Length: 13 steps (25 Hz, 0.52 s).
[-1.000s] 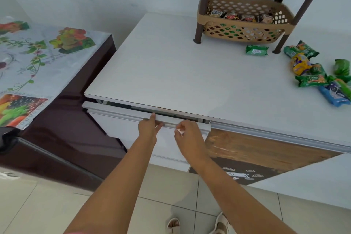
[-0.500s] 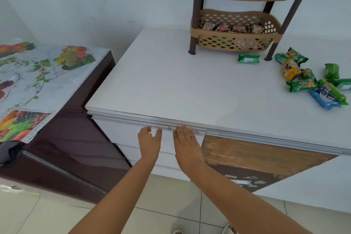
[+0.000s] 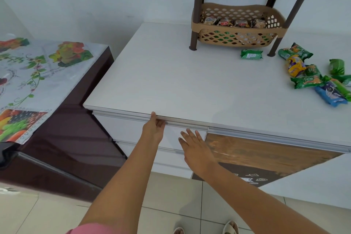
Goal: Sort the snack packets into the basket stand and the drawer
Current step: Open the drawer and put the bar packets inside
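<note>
The left hand (image 3: pixel 154 127) is touching the handle rail of the closed drawer (image 3: pixel 133 129) under the tabletop (image 3: pixel 171 81), fingers curled against it. The right hand (image 3: pixel 195 148) is hovering just beside, fingers spread, holding nothing. The basket stand (image 3: pixel 239 26) is holding four dark packets (image 3: pixel 235 23) in its lower basket. About nine snack packets (image 3: pixel 307 74) are lying at far right.
</note>
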### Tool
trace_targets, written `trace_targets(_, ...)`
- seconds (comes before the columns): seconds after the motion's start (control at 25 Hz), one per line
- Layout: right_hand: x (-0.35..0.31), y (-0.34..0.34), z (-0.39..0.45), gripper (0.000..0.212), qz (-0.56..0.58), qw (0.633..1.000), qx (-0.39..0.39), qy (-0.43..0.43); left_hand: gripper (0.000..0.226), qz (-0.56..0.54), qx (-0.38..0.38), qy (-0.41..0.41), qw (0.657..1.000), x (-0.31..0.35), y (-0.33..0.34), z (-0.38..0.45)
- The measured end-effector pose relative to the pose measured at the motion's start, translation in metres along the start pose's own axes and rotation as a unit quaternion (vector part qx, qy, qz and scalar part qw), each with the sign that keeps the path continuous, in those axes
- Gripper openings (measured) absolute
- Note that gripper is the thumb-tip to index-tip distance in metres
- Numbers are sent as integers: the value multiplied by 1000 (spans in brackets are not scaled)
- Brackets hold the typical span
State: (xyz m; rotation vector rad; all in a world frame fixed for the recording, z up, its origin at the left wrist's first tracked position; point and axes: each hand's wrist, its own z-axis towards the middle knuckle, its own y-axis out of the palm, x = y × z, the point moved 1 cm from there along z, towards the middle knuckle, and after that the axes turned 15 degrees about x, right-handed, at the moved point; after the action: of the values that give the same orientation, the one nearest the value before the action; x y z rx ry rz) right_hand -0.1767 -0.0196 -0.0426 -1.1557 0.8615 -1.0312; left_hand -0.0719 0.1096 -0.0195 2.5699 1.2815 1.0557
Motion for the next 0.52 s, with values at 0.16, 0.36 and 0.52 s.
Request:
trace_targets(0.16,-5,-5,5,59,7,998,52,31,23,17,16,23,999,-8,-4,1)
trace_targets(0.36,-11,-3,19,67,18,996,53,68,33,43,57,24,997,-14,-30,-3)
trace_targets(0.52,-36,-2,-9,83,-17,997,18,67,31,107,49,57,991,-12,-58,-26)
